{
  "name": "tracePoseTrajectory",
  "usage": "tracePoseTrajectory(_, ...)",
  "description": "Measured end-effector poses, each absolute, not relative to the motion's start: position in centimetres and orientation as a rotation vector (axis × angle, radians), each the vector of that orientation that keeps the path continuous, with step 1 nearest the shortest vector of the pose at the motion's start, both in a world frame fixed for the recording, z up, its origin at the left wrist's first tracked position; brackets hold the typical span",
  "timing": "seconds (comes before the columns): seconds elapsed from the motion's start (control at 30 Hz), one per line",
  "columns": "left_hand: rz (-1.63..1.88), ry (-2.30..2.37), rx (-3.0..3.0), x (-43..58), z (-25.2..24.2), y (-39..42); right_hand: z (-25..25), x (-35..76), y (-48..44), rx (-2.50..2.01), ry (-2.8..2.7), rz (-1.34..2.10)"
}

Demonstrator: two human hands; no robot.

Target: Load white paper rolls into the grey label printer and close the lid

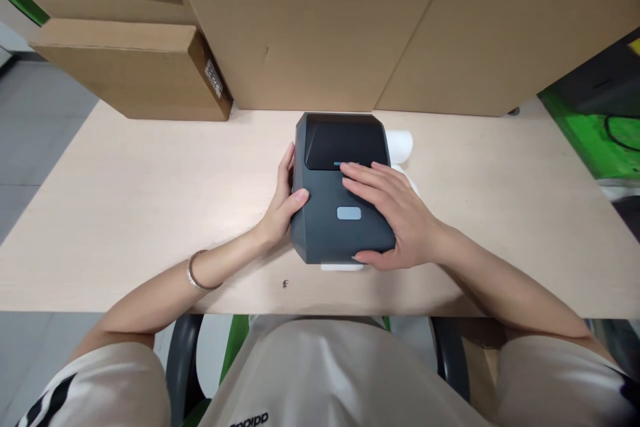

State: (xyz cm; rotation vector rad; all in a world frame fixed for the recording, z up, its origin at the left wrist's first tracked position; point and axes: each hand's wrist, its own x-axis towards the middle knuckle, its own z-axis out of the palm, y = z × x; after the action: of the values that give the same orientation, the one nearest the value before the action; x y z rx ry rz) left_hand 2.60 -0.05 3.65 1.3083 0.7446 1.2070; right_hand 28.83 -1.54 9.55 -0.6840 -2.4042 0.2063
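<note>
A dark grey label printer point(325, 233) with a glossy black window and a pale blue-grey button stands on the light wooden table point(150, 213). My left hand point(283, 207) grips its left side, thumb on the top edge and fingers along the side wall. Across the right part of the lid lies my right hand point(393, 220), fingers stretched out and thumb near the front edge. White paper point(342, 267) sticks out under the printer's front. Behind its right side is a white roll point(400, 146), with another white piece partly hidden by my right hand.
Large cardboard boxes point(310, 33) line the table's back edge, with a flatter box point(135, 73) at the back left. A green surface point(605, 140) with a black cable lies beyond the right edge. Chair armrests point(183, 360) are close to the front edge.
</note>
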Motion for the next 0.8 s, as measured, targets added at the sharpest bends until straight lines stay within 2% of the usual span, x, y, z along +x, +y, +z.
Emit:
tracePoseTrajectory(0.33, 1.214, 0.881, 1.162, 2.6, 0.5, 1.5, 7.8, 29.5, -0.8, -0.512, -2.271, 0.106)
tracePoseTrajectory(0.8, 1.282, 0.811, 0.948, 3.0, 1.3, 1.2, 9.2, 30.0, -1.1, -0.480, -2.374, 0.011)
